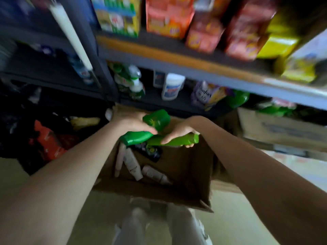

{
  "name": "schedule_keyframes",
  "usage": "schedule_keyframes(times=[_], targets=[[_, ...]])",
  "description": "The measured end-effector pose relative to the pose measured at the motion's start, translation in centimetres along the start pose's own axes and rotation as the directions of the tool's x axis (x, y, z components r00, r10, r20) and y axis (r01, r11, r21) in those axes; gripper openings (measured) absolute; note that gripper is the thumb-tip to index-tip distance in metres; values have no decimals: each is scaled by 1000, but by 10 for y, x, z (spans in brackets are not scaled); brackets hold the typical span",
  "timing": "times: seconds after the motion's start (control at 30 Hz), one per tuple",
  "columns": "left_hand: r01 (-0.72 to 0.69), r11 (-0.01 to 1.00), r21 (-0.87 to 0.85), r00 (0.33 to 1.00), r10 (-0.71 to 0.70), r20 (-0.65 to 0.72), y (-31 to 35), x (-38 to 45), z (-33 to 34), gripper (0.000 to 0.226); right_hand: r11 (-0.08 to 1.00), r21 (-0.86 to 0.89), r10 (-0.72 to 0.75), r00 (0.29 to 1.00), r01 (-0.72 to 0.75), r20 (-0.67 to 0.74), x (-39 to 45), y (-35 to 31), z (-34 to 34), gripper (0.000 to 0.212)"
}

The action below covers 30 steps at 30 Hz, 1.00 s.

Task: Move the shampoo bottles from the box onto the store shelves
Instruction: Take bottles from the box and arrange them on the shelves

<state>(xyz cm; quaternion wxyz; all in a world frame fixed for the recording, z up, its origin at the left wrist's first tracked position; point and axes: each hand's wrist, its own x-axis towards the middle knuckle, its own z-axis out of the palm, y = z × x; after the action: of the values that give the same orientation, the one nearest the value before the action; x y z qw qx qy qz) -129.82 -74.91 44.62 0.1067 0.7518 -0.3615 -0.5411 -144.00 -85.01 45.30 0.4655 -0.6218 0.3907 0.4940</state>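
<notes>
Head view: both hands (131, 122) grip green bottles (136, 137).

Both arms reach forward; left hand (131, 123) and right hand (178, 132) curl closed, each gripping something.

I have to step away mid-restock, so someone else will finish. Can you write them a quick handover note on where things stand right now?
Left hand: grips two green bottles, held over the box.
Right hand: grips one green bottle, lying sideways above the box.
In the box: a dark bottle and three pale bottles lie on the bottom.
Done: three green bottles are lifted out, none yet shelved from these hands.
Left: set the green ones on the lower shelf, then move the other four.
</notes>
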Motion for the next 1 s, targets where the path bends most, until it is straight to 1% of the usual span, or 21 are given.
schedule_keyframes(times=[0.03,0.1,0.13,0.17,0.2,0.23,0.3,0.33,0.4,0.47,0.57,0.67,0.73,0.77,0.83,0.93,0.97,1.0], targets=[[-15,999,-35,999,16,42,18,-19,-14,47,1000,4,-22,1000,22,6,-37,2,-9,36],[-20,991,-129,990,37,135,52,-54,-42,52,991,20,-128,991,129,-37,-97,8,-30,36],[-23,987,-162,985,51,168,70,-72,-55,47,982,24,-187,980,189,-63,-127,11,-39,34],[-38,983,-182,980,72,184,88,-89,-68,36,971,18,-236,966,239,-102,-157,14,-47,32],[-68,979,-191,978,103,180,105,-105,-81,27,956,13,-287,946,292,-147,-186,16,-56,32],[-103,974,-204,976,138,167,122,-120,-92,23,943,-2,-327,925,333,-191,-216,18,-63,35],[-182,954,-239,967,218,134,154,-149,-112,26,920,-39,-382,871,390,-309,-269,21,-75,43],[-209,942,-263,960,249,128,169,-161,-120,28,912,-72,-401,839,404,-369,-293,22,-80,42],[-248,928,-279,948,292,127,197,-184,-133,33,905,-138,-418,777,403,-471,-337,23,-86,35],[-277,936,-217,943,308,124,223,-206,-142,33,902,-185,-424,722,390,-546,-373,23,-87,29],[-309,949,-57,944,314,102,256,-242,-154,31,892,-262,-449,647,369,-616,-417,17,-80,28],[-315,943,106,949,313,38,279,-276,-167,26,853,-341,-514,524,395,-679,-453,13,-73,28],[-321,931,173,947,318,45,289,-293,-173,30,835,-352,-530,445,424,-722,-471,16,-70,28],[-327,922,209,945,326,38,294,-300,-177,34,817,-339,-536,396,466,-746,-478,19,-69,28],[-354,894,273,928,372,-14,302,-315,-180,35,755,-290,-532,289,589,-796,-491,26,-66,22],[-426,839,340,864,488,-123,319,-340,-188,36,604,-227,-481,122,764,-868,-511,32,-65,15],[-434,794,427,829,537,-157,328,-349,-191,36,542,-211,-450,69,813,-890,-517,31,-65,14],[-407,724,557,786,589,-191,337,-360,-195,36,471,-197,-406,13,860,-914,-524,29,-65,13]])
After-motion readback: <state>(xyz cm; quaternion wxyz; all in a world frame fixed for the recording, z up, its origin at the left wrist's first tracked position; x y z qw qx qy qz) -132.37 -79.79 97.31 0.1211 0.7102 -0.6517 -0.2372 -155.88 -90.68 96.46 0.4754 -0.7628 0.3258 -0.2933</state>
